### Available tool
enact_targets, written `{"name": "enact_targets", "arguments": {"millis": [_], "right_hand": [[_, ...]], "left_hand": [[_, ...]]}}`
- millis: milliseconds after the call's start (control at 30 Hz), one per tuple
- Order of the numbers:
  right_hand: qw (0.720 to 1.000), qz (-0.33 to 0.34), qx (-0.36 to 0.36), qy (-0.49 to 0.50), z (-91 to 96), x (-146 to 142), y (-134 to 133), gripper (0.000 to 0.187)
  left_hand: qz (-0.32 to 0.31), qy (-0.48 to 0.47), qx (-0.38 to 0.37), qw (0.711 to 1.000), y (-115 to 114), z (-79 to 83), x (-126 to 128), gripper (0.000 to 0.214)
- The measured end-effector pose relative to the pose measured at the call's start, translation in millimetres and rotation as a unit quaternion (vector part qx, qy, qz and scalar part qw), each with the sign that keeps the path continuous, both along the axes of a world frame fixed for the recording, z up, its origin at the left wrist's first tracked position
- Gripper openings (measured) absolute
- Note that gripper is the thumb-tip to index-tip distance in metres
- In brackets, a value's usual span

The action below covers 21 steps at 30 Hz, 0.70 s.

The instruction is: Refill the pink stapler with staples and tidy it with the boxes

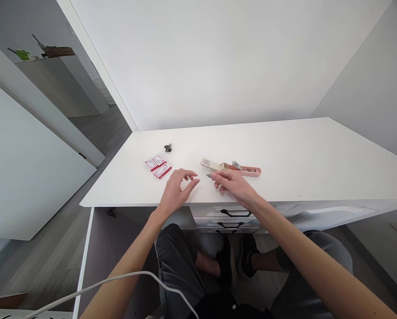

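A pink stapler (231, 168) lies opened out flat on the white desk (301, 159), its cream top arm pointing left and its staple channel showing. My right hand (233, 184) rests just in front of it, fingers pinched on a small grey strip of staples (209, 176). My left hand (180, 186) hovers over the desk to the left, fingers loosely curled and apart, holding nothing. Two small red and white staple boxes (157, 166) lie left of that hand.
A black binder clip (167, 148) sits behind the boxes. A drawer unit with black handles (234, 214) stands under the desk edge by my knees. A white cable (118, 279) crosses my lap. The wall runs behind the desk.
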State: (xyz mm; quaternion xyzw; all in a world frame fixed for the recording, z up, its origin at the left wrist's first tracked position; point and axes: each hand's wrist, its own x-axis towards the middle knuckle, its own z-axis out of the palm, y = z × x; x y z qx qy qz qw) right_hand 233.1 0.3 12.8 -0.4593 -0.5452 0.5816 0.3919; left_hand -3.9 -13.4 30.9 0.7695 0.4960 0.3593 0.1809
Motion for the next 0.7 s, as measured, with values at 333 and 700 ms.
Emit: {"name": "enact_targets", "arguments": {"millis": [333, 700], "right_hand": [[0.991, 0.034, -0.062, 0.112, 5.0, 28, -1, 0.05], [0.988, -0.059, 0.134, -0.045, 18.9, 40, -14, 0.047]], "left_hand": [[-0.089, -0.088, -0.077, 0.989, 19, 15.2, 50, 0.029], [-0.063, -0.166, -0.131, 0.975, 25, 9.9, 76, 0.035]]}}
